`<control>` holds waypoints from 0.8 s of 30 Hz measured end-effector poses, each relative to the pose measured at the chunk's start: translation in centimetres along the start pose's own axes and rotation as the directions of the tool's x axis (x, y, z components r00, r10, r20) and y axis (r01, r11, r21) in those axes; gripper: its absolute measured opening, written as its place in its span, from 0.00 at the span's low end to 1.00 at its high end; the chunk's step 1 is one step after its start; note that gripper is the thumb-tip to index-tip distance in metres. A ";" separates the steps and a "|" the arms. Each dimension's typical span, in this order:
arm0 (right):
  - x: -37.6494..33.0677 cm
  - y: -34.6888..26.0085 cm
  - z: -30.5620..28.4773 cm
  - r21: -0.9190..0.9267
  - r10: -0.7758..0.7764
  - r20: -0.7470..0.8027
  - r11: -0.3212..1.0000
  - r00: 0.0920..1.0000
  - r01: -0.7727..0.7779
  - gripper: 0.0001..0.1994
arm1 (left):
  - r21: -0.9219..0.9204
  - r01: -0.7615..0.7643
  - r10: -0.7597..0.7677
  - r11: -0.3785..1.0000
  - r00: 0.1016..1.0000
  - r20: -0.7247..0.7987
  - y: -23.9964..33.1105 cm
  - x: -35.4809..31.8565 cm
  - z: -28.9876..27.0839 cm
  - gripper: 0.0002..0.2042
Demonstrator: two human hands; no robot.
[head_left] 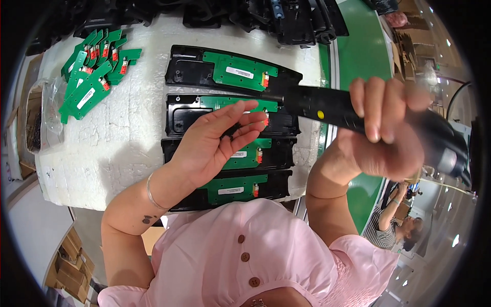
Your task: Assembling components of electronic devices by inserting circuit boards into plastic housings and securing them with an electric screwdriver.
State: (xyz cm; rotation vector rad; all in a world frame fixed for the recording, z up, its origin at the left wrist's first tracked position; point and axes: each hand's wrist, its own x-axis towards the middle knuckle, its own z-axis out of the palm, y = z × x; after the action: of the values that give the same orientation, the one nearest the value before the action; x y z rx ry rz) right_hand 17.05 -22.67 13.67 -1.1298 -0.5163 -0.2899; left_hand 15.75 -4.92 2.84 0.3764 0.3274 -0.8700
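My right hand [383, 123] is wrapped round a black electric screwdriver [327, 108], held nearly level with its bit pointing left; hand and tool are partly blurred. The bit is above the gap between the far black plastic housing [186, 71] and the one below it. My left hand [215, 138] is cupped palm up with half-curled fingers, over the middle housings. Small dark pieces that look like screws [232, 130] lie in it. Each housing in the column carries a green circuit board [243, 71] with a white label and a red-and-white connector.
A pile of loose green circuit boards [89, 94] lies at the far left of the white foam table top [97, 163]. Beside it stands a box with clear plastic bags [51, 110]. Black plastic parts [307, 23] crowd the far edge. Another person [388, 225] is off to the right.
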 end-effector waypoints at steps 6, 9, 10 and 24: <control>-0.3 -1.1 1.3 -0.006 0.066 0.208 0.998 0.976 -0.067 0.13 | 0.025 -0.042 0.040 0.999 0.998 0.053 -0.1 -0.2 -0.7 0.12; -0.5 -1.3 1.8 0.020 0.046 0.202 0.998 0.978 -0.051 0.11 | -0.019 -0.013 0.015 1.000 0.994 0.106 -0.1 -0.3 -0.8 0.10; -0.5 -1.4 1.9 0.019 0.046 0.202 0.999 0.978 -0.051 0.11 | -0.009 -0.021 0.022 1.000 0.994 0.106 -0.1 -0.2 -0.7 0.10; 1.5 3.7 -2.8 -0.289 -0.106 -0.181 0.956 0.978 0.050 0.09 | 0.029 0.095 -0.097 0.995 0.994 0.059 -0.7 -0.4 0.6 0.16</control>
State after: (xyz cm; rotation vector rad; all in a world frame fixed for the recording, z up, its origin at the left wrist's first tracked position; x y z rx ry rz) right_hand 20.80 -23.70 10.64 -1.3442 -0.3526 -0.5518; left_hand 15.08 -5.32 3.37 0.3596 0.2802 -0.9784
